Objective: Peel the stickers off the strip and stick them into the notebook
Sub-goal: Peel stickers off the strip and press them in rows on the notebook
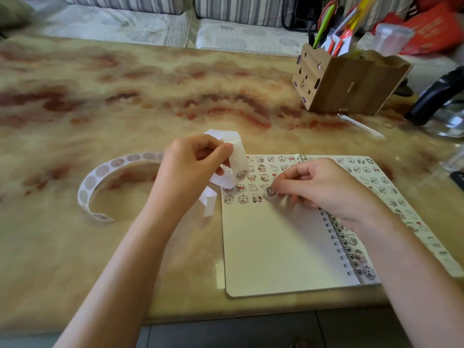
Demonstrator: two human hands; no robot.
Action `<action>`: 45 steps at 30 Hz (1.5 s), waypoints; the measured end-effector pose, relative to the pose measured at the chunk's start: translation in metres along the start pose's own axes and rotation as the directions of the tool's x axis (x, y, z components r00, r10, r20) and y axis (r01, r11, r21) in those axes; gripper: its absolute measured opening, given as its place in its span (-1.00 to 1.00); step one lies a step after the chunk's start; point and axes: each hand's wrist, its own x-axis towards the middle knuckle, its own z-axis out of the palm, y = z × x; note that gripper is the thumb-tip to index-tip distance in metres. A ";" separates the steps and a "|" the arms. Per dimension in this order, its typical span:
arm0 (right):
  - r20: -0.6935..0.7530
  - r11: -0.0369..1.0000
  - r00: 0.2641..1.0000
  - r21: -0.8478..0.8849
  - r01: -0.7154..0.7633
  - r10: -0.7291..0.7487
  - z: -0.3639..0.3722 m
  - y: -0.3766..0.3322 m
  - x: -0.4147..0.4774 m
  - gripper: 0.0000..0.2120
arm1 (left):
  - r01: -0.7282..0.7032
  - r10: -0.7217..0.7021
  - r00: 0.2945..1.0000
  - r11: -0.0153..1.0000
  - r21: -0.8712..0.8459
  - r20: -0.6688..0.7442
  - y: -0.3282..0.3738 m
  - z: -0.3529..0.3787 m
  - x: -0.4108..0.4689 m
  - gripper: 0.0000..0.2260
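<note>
An open spiral notebook [276,247] lies on the table, its left page carrying several rows of small cartoon stickers across the top. My left hand [193,162] pinches a curling white sticker strip [238,156] just left of the page; the strip trails away in an arc [100,172] over the table. My right hand [324,184] is over the page, fingertips pinching a small sticker [270,191] at the end of the lowest sticker rows. Whether the sticker touches the paper is unclear.
A wooden pen holder [346,81] full of pens stands at the back right. A black-handled metal kettle [442,106] sits at the far right edge. A thin clear stick [359,124] lies behind the notebook. Striped cushions line the far side.
</note>
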 end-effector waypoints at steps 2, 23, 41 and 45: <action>0.013 1.000 1.000 -0.017 -0.002 0.002 0.002 0.002 0.000 -0.97 | -0.001 0.001 1.000 1.000 0.003 0.000 0.000 0.000 0.000 -0.83; -0.038 0.993 0.999 -0.114 0.011 -0.015 0.009 0.005 0.002 -0.93 | 0.004 -0.004 1.000 1.000 0.025 0.003 0.000 -0.001 -0.001 -0.82; -0.103 0.959 0.992 -0.280 0.042 -0.073 0.008 0.009 0.006 -0.78 | 0.025 -0.025 1.000 1.000 0.015 0.008 0.001 0.001 -0.002 -0.82; -0.093 0.946 0.993 -0.321 0.036 -0.069 0.008 0.009 0.006 -0.86 | 0.020 -0.021 1.000 1.000 0.010 0.016 0.002 0.002 -0.002 -0.81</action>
